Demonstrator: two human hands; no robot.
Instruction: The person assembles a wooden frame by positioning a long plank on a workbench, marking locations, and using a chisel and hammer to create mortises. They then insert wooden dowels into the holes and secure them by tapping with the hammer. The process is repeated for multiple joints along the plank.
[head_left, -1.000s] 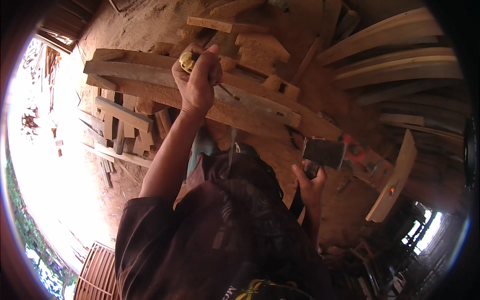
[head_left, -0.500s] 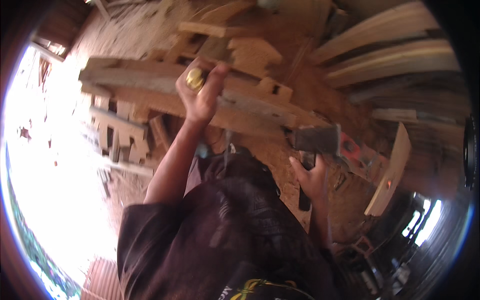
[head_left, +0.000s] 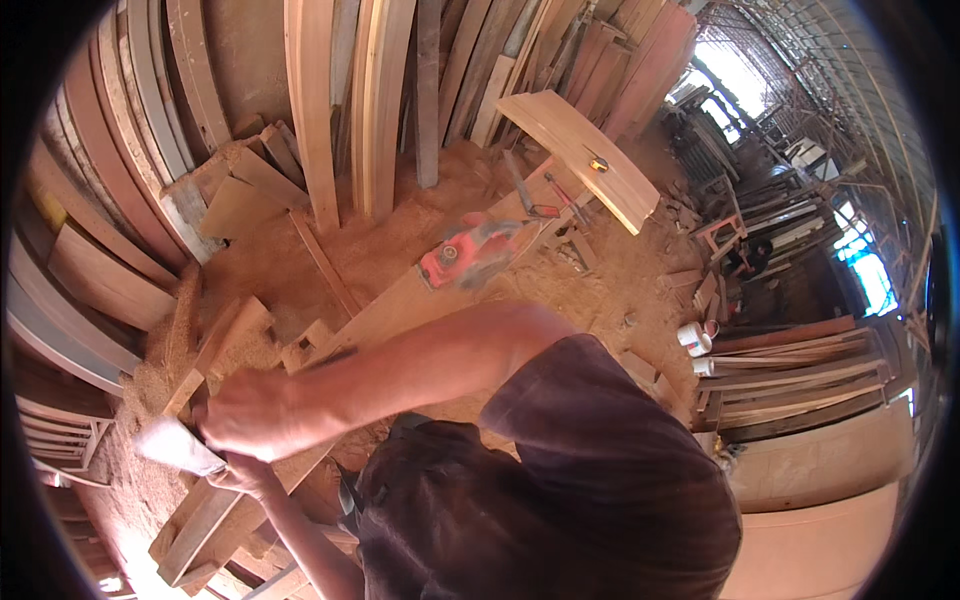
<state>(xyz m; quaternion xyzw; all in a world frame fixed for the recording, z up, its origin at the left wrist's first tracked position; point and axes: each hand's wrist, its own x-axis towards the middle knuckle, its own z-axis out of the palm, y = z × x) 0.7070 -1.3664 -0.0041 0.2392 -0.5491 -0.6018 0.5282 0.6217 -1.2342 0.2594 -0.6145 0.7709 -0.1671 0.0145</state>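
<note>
My right arm crosses to the left, and my right hand (head_left: 255,415) is closed at the left end of the wooden beam. A pale, blurred, broad metal head (head_left: 180,446), apparently that of a hatchet-like tool, shows just beyond its fingers; the handle is hidden by the hand. Right below, my left hand (head_left: 247,477) is closed, its fingers close to the lower edge of that metal head. What it holds is hidden. The beam (head_left: 385,312) passes under my right forearm, with cut wood blocks (head_left: 235,325) beside my right hand.
A red power saw (head_left: 465,252) rests on the beam. Beyond lies a wide board (head_left: 580,150) with a yellow tape measure (head_left: 598,164). Tall planks (head_left: 375,110) lean at the back. Sawdust covers the ground. White buckets (head_left: 693,338) and stacked timber (head_left: 800,380) stand at right.
The view has swung round, bringing the leaning planks and saw into full sight. My hands, apart before with the hatchet-like tool in the right and a yellow-ended object in the left, are now close together.
</note>
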